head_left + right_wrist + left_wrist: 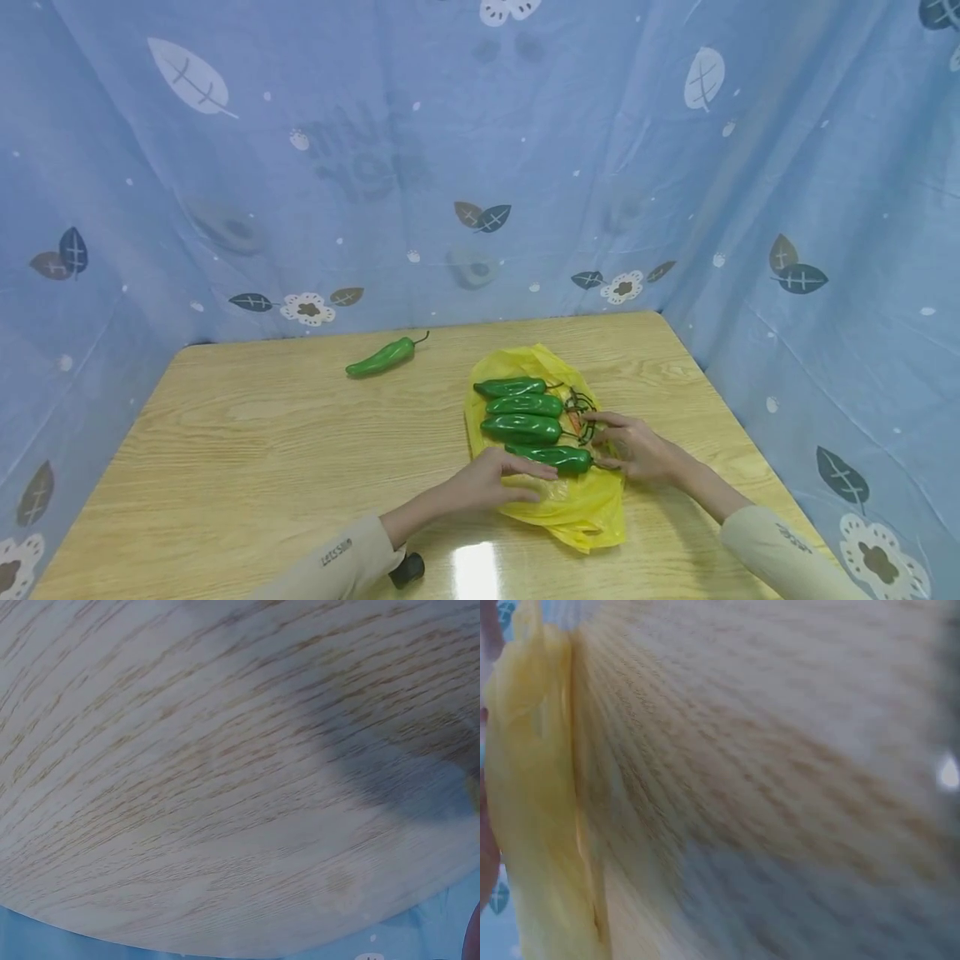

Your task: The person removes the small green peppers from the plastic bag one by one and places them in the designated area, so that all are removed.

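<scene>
Several green peppers lie side by side in a row on a yellow plastic bag, their stems toward the right. The nearest pepper is partly hidden at its left end by my left hand, whose fingers and thumb are parted beside it. My right hand is by the dark stems, fingers spread, over the bag's right edge. Whether its fingertips touch the stems or an orange-red patch among them, I cannot tell. In the left wrist view the yellow bag stands along the left side.
Another green pepper lies apart at the back left of the wooden table. A small black object is by the left cuff. Blue patterned cloth hangs behind and at both sides. Mostly tabletop fills the right wrist view.
</scene>
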A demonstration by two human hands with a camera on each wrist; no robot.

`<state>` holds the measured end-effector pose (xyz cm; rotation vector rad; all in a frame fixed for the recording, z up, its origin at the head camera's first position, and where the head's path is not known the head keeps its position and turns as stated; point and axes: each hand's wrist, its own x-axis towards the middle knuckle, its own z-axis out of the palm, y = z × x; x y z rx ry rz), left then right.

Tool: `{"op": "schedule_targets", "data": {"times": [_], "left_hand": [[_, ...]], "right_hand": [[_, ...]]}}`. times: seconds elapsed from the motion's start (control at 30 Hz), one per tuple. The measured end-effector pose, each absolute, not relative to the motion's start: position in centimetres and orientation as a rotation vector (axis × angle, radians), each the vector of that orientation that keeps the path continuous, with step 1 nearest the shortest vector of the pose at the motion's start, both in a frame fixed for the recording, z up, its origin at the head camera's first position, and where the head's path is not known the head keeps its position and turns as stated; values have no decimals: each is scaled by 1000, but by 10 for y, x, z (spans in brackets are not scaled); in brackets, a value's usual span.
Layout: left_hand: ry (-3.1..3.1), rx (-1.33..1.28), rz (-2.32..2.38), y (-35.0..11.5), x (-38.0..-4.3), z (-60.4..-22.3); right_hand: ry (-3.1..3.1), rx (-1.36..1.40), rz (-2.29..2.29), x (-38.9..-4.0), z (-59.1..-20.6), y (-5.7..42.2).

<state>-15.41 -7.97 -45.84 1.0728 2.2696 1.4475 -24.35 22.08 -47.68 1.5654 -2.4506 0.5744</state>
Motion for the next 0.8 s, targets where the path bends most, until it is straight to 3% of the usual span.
{"op": "schedule_targets", "data": {"times": [0.23, 0.8], "left_hand": [[2493, 908, 1414, -69, -171, -459], [2631, 879, 1071, -63, -198, -459]], "right_hand": [[-2426, 1574, 573, -244, -478, 221], [-2374, 1611, 601, -248, -481, 222]]}}
